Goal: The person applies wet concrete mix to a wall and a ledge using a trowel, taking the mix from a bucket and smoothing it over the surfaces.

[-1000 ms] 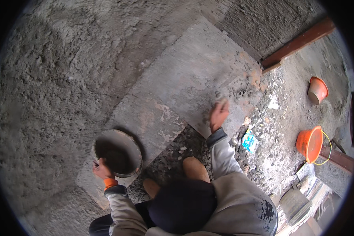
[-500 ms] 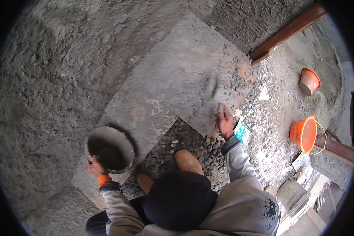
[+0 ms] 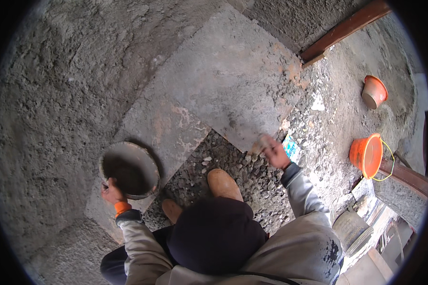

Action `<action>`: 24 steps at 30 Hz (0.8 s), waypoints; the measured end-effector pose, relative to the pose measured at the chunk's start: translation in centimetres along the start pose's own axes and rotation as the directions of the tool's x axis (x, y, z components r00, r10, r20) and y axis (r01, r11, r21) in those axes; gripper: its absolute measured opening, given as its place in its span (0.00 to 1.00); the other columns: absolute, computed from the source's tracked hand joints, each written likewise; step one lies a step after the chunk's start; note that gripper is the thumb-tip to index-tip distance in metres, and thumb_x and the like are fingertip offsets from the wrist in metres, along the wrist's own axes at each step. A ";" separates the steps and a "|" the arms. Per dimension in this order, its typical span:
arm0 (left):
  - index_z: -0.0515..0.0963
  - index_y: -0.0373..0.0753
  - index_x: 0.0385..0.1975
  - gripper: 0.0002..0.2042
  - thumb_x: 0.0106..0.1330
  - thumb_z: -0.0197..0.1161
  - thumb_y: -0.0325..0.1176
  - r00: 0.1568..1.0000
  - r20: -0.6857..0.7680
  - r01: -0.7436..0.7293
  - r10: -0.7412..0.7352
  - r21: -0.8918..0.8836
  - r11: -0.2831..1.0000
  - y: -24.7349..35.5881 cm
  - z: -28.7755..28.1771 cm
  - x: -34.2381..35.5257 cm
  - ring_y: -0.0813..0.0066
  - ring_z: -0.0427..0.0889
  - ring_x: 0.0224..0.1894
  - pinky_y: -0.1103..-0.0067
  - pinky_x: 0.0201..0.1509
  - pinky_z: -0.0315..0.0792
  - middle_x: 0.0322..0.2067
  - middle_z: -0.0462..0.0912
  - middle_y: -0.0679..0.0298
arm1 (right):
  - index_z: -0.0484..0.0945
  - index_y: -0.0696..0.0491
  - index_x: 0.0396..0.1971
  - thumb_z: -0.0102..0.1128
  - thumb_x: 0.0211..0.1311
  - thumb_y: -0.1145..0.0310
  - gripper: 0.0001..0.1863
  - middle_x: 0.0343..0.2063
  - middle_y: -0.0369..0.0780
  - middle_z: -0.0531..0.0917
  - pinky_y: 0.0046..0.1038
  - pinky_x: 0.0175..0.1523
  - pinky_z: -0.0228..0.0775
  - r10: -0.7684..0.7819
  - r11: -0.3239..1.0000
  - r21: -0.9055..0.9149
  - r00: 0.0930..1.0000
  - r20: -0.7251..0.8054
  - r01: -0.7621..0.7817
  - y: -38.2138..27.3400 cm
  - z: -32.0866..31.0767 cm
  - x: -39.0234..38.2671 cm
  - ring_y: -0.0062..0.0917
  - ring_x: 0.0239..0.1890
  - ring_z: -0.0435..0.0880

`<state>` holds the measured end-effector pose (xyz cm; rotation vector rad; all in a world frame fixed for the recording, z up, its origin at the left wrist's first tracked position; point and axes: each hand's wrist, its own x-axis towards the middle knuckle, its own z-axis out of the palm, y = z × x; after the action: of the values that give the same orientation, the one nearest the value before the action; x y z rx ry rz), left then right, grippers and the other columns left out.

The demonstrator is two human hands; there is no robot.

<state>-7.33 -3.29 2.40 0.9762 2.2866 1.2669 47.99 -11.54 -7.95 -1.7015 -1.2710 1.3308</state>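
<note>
My left hand (image 3: 111,191) is closed on the rim of a grey, cement-stained bucket (image 3: 145,170) standing on a flat grey board (image 3: 171,128), with dark material inside. My right hand (image 3: 274,152) is at the lower right edge of the upper board (image 3: 228,71), fingers curled round a pale object (image 3: 262,141) that is too blurred to name. Dark smears and grit lie on that board. Loose gravel (image 3: 228,156) fills the notch between the boards, where my tan boots (image 3: 223,183) are. A blue-and-white packet (image 3: 291,148) lies beside my right hand.
Rough concrete (image 3: 57,95) spans the left. At the right lie a small tipped orange bucket (image 3: 374,91) and a larger orange bucket (image 3: 365,156) with a yellow handle. Red-brown beams (image 3: 342,33) run along the upper and middle right. A stained cylindrical container (image 3: 347,230) and scrap lie at lower right.
My right hand has moved rightward and toward me, from the board's middle to its edge. My left hand stays on the bucket rim. The whole scene has shifted up and left in the view.
</note>
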 end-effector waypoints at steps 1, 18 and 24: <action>0.74 0.31 0.26 0.05 0.50 0.58 0.24 1.000 -0.004 0.004 -0.004 -0.020 1.000 -0.2 -0.2 -0.1 0.78 0.72 0.25 0.80 0.31 0.68 0.24 0.77 0.65 | 0.64 0.59 0.55 0.51 0.59 0.65 0.25 0.52 0.49 0.73 0.31 0.59 0.61 -0.037 0.992 -0.108 0.979 0.202 0.060 -2.7 0.4 -0.4 0.37 0.55 0.71; 0.74 0.34 0.22 0.03 0.49 0.58 0.25 0.985 -0.031 0.151 -0.170 -0.321 0.935 1.4 0.8 -0.8 0.75 0.74 0.26 0.78 0.31 0.69 0.23 0.76 0.65 | 0.66 0.56 0.55 0.50 0.59 0.67 0.23 0.25 0.34 0.76 0.22 0.27 0.66 -0.101 0.956 -0.291 0.969 -0.225 0.032 7.5 -10.8 1.7 0.17 0.20 0.70; 0.73 0.35 0.21 0.02 0.48 0.57 0.25 0.993 -0.043 0.095 -0.109 -0.244 0.965 0.8 -0.1 -1.2 0.76 0.73 0.24 0.78 0.31 0.69 0.22 0.76 0.65 | 0.65 0.58 0.55 0.50 0.58 0.66 0.24 0.33 0.42 0.78 0.25 0.34 0.66 0.078 0.972 -0.154 0.858 -0.507 -0.179 8.5 -13.5 2.0 0.23 0.28 0.74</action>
<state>-6.18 -3.89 3.11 0.7376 2.1287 1.5013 63.47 -11.42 -12.22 -2.1257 -1.0166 0.7630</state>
